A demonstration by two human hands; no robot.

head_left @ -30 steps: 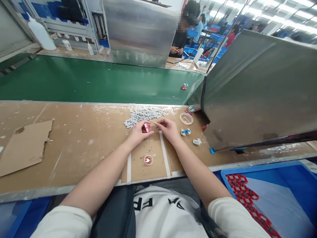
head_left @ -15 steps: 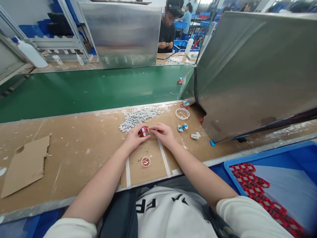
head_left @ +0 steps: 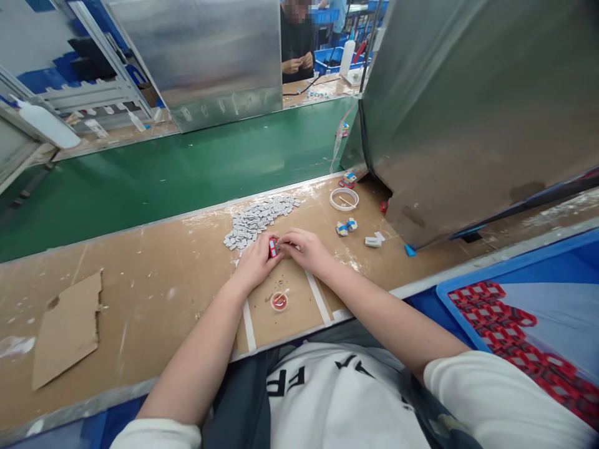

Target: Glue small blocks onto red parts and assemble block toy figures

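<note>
My left hand [head_left: 255,262] grips a small red part [head_left: 272,248] on the brown worktop [head_left: 154,293]. My right hand [head_left: 304,248] meets it from the right, fingertips pinched against the same red part; whether they hold a small piece I cannot tell. A heap of small grey pieces [head_left: 257,218] lies just beyond my hands. A small red cap with white inside [head_left: 279,302] sits on the taped cardboard square [head_left: 290,312] close to me.
A white ring [head_left: 344,199], small blue-and-white parts [head_left: 347,226] and a white piece [head_left: 373,241] lie to the right. A tilted metal panel [head_left: 468,106] stands at right. A blue bin of red frames [head_left: 505,324], a green conveyor [head_left: 178,168] and a cardboard scrap [head_left: 68,327] surround me. A person works opposite.
Both hands stay together on the red part, the right fingers closing in on it. The camera has tilted down and turned, shifting the scene.
</note>
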